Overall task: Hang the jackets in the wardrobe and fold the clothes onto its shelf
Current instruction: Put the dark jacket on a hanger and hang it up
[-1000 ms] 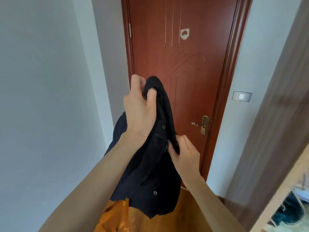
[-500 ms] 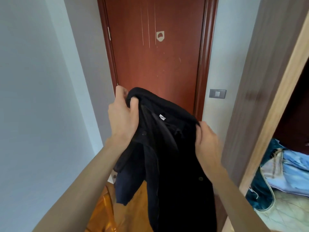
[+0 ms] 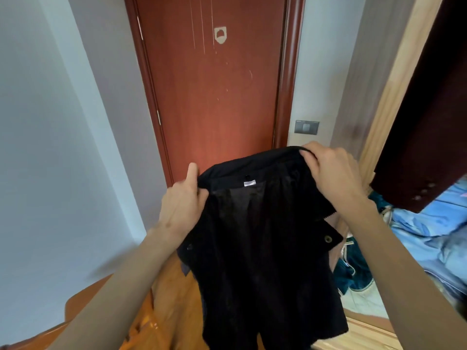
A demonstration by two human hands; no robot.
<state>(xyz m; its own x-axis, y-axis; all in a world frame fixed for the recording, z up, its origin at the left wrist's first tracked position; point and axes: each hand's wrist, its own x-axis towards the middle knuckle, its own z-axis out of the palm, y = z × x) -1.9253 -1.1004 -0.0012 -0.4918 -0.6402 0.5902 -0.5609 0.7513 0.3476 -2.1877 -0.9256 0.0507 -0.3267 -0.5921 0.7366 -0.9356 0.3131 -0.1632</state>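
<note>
Gripping the collar edge of a black fabric jacket (image 3: 265, 236): left hand (image 3: 182, 205) clenched on one end, right hand (image 3: 333, 178) pinching the other. Held up before a red-brown wooden door (image 3: 214, 97), lining and small white label facing the camera. Low right, inside the open wooden wardrobe (image 3: 394, 79), heaped blue and teal clothes (image 3: 429, 238); above them, hanging, a dark maroon garment (image 3: 429, 122).

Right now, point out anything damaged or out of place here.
The red door carries pale vertical scratches and a patch where its surface has peeled. Blue and teal clothes lie in a rumpled heap at lower right, unfolded.
</note>
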